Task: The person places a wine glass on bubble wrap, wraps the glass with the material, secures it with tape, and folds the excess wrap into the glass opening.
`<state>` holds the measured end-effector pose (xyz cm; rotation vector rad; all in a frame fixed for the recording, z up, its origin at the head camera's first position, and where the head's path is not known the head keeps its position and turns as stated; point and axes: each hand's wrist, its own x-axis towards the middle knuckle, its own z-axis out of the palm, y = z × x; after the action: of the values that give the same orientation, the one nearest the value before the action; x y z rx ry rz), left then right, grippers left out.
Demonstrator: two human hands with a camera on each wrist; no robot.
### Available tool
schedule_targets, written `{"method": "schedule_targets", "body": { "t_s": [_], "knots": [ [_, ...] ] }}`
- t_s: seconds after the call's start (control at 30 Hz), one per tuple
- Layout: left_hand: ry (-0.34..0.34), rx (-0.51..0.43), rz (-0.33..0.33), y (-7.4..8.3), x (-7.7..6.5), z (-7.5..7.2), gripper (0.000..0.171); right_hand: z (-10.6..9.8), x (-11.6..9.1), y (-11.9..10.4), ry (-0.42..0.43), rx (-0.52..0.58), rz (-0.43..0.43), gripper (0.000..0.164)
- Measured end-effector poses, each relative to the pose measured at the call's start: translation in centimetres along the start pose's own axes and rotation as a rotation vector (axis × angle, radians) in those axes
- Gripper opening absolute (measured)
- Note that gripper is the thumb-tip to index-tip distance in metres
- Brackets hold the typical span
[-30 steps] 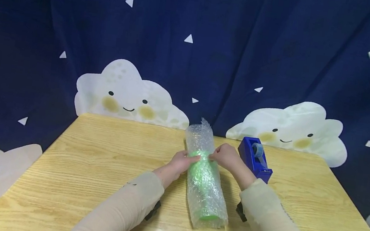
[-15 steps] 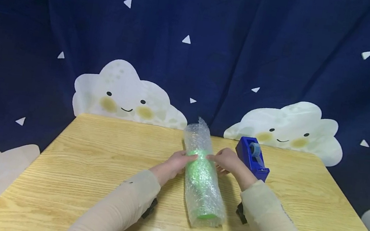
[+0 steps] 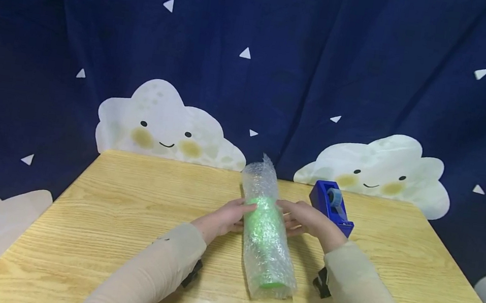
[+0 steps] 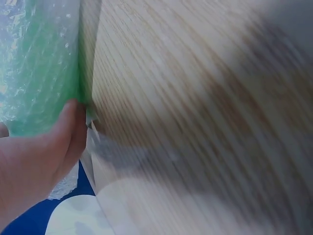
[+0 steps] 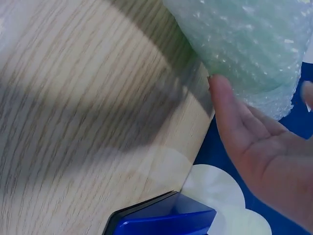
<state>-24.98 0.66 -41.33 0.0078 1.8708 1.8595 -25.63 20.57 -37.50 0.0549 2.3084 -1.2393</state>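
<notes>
A long green object in clear bubble wrap (image 3: 265, 241) lies on the table, its far end pointing at the curtain. My left hand (image 3: 227, 216) holds its left side, thumb on top and fingers low against the edge. The left wrist view shows those fingers of the left hand (image 4: 49, 152) at the wrap's lower edge. My right hand (image 3: 305, 218) is at the opposite side, thumb by the wrap and fingers loosely extended. In the right wrist view, a fingertip of the right hand (image 5: 264, 147) meets the edge of the bubble wrap (image 5: 244, 49). The wrap hides the object's kind.
A blue tape dispenser (image 3: 332, 207) with a roll of tape stands just beyond my right hand. The wooden table (image 3: 140, 199) ends at a dark blue curtain (image 3: 222, 26) printed with clouds and triangles.
My right hand's fingers have loosened from a pinch on top of the wrap and spread down along its right side. My left hand keeps its place; the bundle has barely moved.
</notes>
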Motion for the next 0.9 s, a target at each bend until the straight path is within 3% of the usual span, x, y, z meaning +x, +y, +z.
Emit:
{"method": "schedule_targets", "body": {
  "t_s": [0.2,0.33,0.47,0.7,0.9],
  "knots": [
    [-0.009,-0.002,0.023,0.0,-0.1,0.1,0.057,0.6,0.0,0.1,0.048,-0.067,0.028,0.07],
    [-0.003,-0.01,0.034,-0.2,-0.2,0.3,0.058,0.9,0.1,0.5,0.033,-0.033,0.05,0.07],
    [0.02,-0.005,0.039,-0.2,-0.3,0.4,0.061,0.9,0.0,0.7,0.003,-0.01,0.025,0.067],
    [0.09,0.038,0.012,0.1,-1.1,0.2,0.086,0.5,-0.4,0.6,0.009,0.045,-0.003,0.06],
    [0.091,0.066,0.064,0.7,-1.5,-0.1,0.082,0.0,-1.1,0.3,0.001,0.078,-0.07,0.058]
  ]
}}
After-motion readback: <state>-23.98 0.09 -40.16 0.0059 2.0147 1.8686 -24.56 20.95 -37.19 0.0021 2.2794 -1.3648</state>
